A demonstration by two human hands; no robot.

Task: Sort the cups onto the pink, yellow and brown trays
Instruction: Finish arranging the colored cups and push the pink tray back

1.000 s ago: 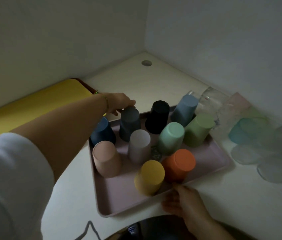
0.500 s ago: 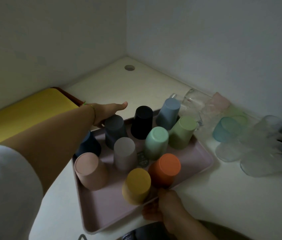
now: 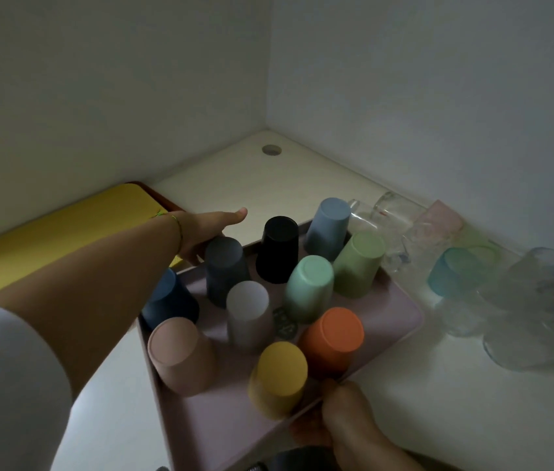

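Fingers of right hand seemingly grip pink tray.

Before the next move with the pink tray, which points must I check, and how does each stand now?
1. Right hand grips pink tray's near edge: ok.
2. Left hand holds far edge: cannot tell, grey cup hides its grip.
3. Cups on tray all standing: ok.
4. Room on tray's right: not ok, clear cups crowd it.
5. Brown tray free: cannot tell, only its rim shows by the yellow tray.
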